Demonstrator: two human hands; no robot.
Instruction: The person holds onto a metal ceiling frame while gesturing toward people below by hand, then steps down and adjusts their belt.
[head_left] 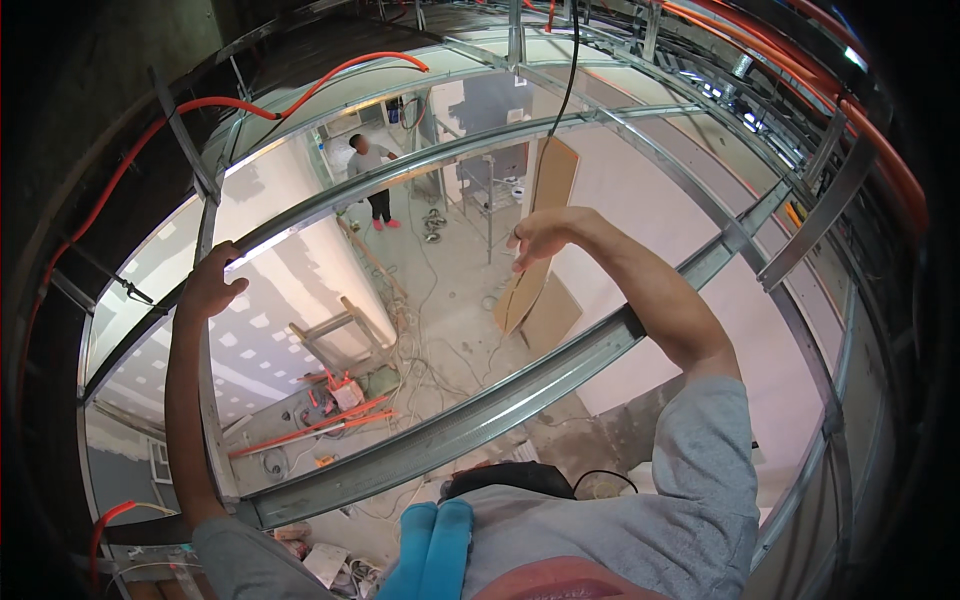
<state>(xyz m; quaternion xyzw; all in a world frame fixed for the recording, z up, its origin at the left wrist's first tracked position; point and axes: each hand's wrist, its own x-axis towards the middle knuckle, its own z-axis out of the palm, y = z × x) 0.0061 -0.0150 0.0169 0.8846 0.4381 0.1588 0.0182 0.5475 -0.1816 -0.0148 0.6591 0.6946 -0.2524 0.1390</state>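
Note:
High in an open ceiling grid, my left hand [208,284] has its fingers hooked over a curved metal channel [347,188] at upper left, its thumb sticking out. A straight metal post runs down beside that arm. My right hand [537,236], right of centre, has curled fingers around a thin black cable [568,88] that hangs from above; some fingertips are hard to make out. Below the hands, a wide metal channel [460,415] crosses the view diagonally. Tan boards [560,170] stand beneath my right hand, behind the cable. My grey-sleeved arms reach in from the lower edge.
On the floor far below, a person [375,180] in a grey top stands by a white wall [250,350]. Cords, orange tubes [310,430], a wooden frame [325,330] and scaffolding [490,205] are down there. Orange conduit [890,170] and metal hangers [820,210] surround the grid.

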